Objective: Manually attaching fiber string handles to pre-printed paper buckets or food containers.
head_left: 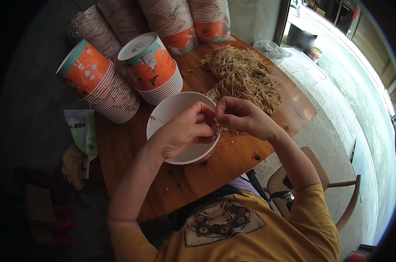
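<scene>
Both my hands meet over the right side of a large white paper bucket (163,109) on the table. My left hand (190,129) reaches across the bucket's mouth, its fingers curled and pinched together. My right hand (239,115) is pinched too, its fingertips touching those of the left by the rim. What lies between the fingertips is too small to make out. A thin brown strand (156,118) shows at the bucket's inner left wall. Just beyond my right hand lies a heap of tan, noodle-like strands (246,76).
Stacks of orange paper buckets, one leaning (86,72) and one upright (151,72), stand beyond the bucket. More wrapped stacks (167,22) line the wooden table's (180,192) back. A green-white packet (83,131) hangs at the left edge; a wooden chair (311,161) stands right.
</scene>
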The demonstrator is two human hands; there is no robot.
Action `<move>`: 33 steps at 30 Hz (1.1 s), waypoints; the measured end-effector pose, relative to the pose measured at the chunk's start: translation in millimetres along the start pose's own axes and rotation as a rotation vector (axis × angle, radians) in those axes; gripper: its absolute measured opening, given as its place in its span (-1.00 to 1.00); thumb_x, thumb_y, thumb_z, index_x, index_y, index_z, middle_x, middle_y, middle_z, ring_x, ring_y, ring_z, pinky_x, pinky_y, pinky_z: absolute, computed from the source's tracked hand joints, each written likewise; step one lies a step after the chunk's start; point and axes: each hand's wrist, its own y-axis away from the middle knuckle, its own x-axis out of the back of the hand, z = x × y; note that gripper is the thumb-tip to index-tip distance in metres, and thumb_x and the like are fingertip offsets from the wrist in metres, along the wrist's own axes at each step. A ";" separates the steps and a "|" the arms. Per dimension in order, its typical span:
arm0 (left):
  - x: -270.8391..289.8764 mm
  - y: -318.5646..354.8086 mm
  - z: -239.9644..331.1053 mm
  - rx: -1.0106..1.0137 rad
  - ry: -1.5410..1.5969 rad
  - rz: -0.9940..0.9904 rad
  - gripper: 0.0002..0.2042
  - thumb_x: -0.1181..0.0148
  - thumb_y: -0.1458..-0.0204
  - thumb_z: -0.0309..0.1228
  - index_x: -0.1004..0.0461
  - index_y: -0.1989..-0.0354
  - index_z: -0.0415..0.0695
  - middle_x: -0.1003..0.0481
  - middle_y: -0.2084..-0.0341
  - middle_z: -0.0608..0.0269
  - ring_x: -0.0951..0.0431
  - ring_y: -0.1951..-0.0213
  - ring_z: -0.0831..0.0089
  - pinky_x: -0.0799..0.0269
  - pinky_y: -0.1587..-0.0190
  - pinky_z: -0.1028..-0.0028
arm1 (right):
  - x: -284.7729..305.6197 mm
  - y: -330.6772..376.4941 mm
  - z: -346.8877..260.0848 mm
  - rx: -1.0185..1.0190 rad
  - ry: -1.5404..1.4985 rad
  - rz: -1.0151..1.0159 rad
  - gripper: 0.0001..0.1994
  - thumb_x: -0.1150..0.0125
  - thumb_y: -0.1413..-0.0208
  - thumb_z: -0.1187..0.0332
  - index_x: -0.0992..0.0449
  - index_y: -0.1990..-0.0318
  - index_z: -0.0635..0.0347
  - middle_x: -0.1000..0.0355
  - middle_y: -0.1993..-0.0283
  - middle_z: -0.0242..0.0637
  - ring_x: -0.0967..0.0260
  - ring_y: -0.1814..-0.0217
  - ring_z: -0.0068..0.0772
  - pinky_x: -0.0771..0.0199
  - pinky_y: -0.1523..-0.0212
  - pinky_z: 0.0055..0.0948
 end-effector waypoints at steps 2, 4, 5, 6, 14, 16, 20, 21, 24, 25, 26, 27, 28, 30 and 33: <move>-0.2 1.7 3.9 -0.018 -0.049 0.019 -0.71 -0.11 -0.03 -0.59 -0.24 0.08 -0.18 -0.41 0.24 0.28 -0.46 0.19 0.55 -0.45 0.09 0.49 | -0.5 0.4 2.4 0.038 0.076 0.038 -0.90 -0.13 -0.16 0.40 -0.38 0.28 0.20 -0.35 0.37 -0.50 -0.27 0.30 -0.72 -0.33 0.26 -0.61; -0.8 2.9 5.4 -0.036 -0.097 0.038 -0.72 -0.10 -0.02 -0.60 -0.24 0.09 -0.19 -0.41 0.25 0.30 -0.46 0.20 0.56 -0.44 0.10 0.50 | -3.9 2.7 3.9 0.076 0.151 0.075 -0.90 -0.14 -0.16 0.39 -0.37 0.28 0.20 -0.35 0.38 -0.50 -0.27 0.31 -0.73 -0.33 0.28 -0.60; -1.3 3.8 4.9 -0.164 -0.296 0.067 -0.70 -0.09 -0.03 -0.62 -0.24 0.07 -0.18 -0.41 0.28 0.31 -0.46 0.21 0.56 -0.43 0.10 0.50 | -7.0 4.8 4.0 0.118 0.239 0.105 -0.89 -0.15 -0.15 0.39 -0.38 0.26 0.20 -0.35 0.41 -0.47 -0.27 0.36 -0.72 -0.32 0.33 -0.59; -2.0 5.0 4.4 -0.291 -0.494 0.095 -0.69 -0.09 -0.03 -0.64 -0.23 0.05 -0.17 -0.40 0.30 0.32 -0.46 0.23 0.55 -0.43 0.10 0.49 | -9.9 6.6 3.8 0.160 0.326 0.135 -0.88 -0.16 -0.15 0.39 -0.38 0.25 0.20 -0.35 0.44 -0.45 -0.26 0.40 -0.70 -0.31 0.37 -0.58; -23.4 15.2 11.6 -0.486 -1.067 0.235 -0.60 -0.07 -0.03 -0.64 -0.18 -0.05 -0.13 -0.37 0.42 0.27 -0.46 0.35 0.50 -0.43 0.23 0.48 | -24.4 14.7 -0.2 0.244 0.590 0.273 -0.84 -0.29 -0.06 0.35 -0.46 0.28 0.18 -0.31 0.54 -0.47 -0.21 0.52 -0.69 -0.26 0.49 -0.61; -20.8 15.1 13.9 -0.329 -0.907 0.175 -0.52 -0.07 -0.03 -0.64 -0.14 -0.14 -0.10 -0.37 0.39 0.28 -0.46 0.33 0.54 -0.43 0.21 0.48 | -29.4 16.0 0.4 0.263 0.690 0.314 -0.84 -0.32 -0.03 0.34 -0.48 0.31 0.17 -0.31 0.56 -0.45 -0.21 0.55 -0.66 -0.26 0.51 -0.58; -19.0 13.0 10.8 -0.306 -0.847 0.152 -0.46 -0.06 -0.03 -0.65 -0.10 -0.20 -0.07 -0.36 0.35 0.28 -0.44 0.30 0.57 -0.43 0.19 0.51 | -36.8 17.4 7.8 0.302 0.755 0.450 -0.85 -0.31 0.03 0.36 -0.48 0.38 0.20 -0.40 0.49 -0.28 -0.37 0.54 -0.38 -0.37 0.50 -0.42; -19.7 13.2 10.4 -0.294 -0.832 0.147 -0.45 -0.06 -0.03 -0.65 -0.09 -0.21 -0.06 -0.35 0.33 0.28 -0.43 0.28 0.58 -0.42 0.17 0.52 | -37.5 17.9 8.7 0.325 0.775 0.476 -0.85 -0.31 0.03 0.37 -0.49 0.37 0.19 -0.41 0.49 -0.27 -0.39 0.54 -0.36 -0.38 0.49 -0.40; -17.0 12.8 6.7 -0.275 -0.781 0.136 -0.44 -0.06 -0.03 -0.66 -0.08 -0.22 -0.05 -0.34 0.33 0.29 -0.42 0.26 0.59 -0.41 0.15 0.55 | -40.4 18.9 6.0 0.245 0.723 0.474 -0.86 -0.31 0.04 0.36 -0.48 0.37 0.19 -0.41 0.49 -0.26 -0.40 0.53 -0.34 -0.40 0.49 -0.39; -16.0 12.5 5.3 -0.270 -0.746 0.129 -0.43 -0.05 -0.03 -0.66 -0.07 -0.23 -0.05 -0.34 0.33 0.29 -0.42 0.25 0.60 -0.41 0.14 0.55 | -41.0 19.2 5.1 0.245 0.722 0.474 -0.86 -0.31 0.04 0.36 -0.48 0.37 0.19 -0.41 0.49 -0.26 -0.40 0.53 -0.34 -0.40 0.49 -0.39; -15.4 12.3 4.0 -0.270 -0.747 0.130 -0.43 -0.05 -0.03 -0.66 -0.07 -0.23 -0.05 -0.34 0.33 0.29 -0.42 0.25 0.60 -0.41 0.14 0.55 | -41.6 19.6 4.2 0.237 0.729 0.469 -0.85 -0.31 0.04 0.36 -0.48 0.38 0.19 -0.41 0.49 -0.26 -0.40 0.53 -0.34 -0.40 0.48 -0.38; -14.9 12.3 2.9 -0.263 -0.745 0.145 -0.42 -0.05 -0.02 -0.67 -0.06 -0.23 -0.05 -0.33 0.33 0.30 -0.42 0.25 0.60 -0.41 0.13 0.55 | -42.2 19.8 3.7 0.228 0.737 0.464 -0.85 -0.31 0.03 0.35 -0.48 0.38 0.19 -0.41 0.49 -0.26 -0.40 0.53 -0.33 -0.40 0.48 -0.38; -14.8 12.0 2.4 -0.256 -0.744 0.159 -0.41 -0.05 -0.02 -0.67 -0.06 -0.24 -0.04 -0.33 0.33 0.30 -0.42 0.25 0.60 -0.41 0.13 0.56 | -42.3 20.1 3.5 0.228 0.737 0.465 -0.85 -0.31 0.03 0.35 -0.48 0.38 0.19 -0.41 0.49 -0.26 -0.40 0.53 -0.33 -0.40 0.48 -0.38; -16.7 13.0 2.7 -0.270 -0.752 0.171 -0.41 -0.06 -0.02 -0.67 -0.06 -0.24 -0.03 -0.33 0.33 0.30 -0.43 0.26 0.59 -0.41 0.14 0.55 | -42.7 20.7 3.5 0.243 0.783 0.466 -0.83 -0.33 0.04 0.32 -0.48 0.39 0.18 -0.42 0.47 -0.26 -0.41 0.51 -0.30 -0.41 0.47 -0.35; -21.2 13.8 3.2 -0.296 -0.782 0.190 -0.40 -0.07 -0.02 -0.67 -0.06 -0.24 -0.02 -0.34 0.34 0.29 -0.44 0.27 0.58 -0.43 0.17 0.53 | -43.6 19.9 5.9 0.300 0.827 0.487 -0.82 -0.32 0.04 0.29 -0.48 0.39 0.16 -0.43 0.46 -0.27 -0.43 0.48 -0.25 -0.42 0.47 -0.32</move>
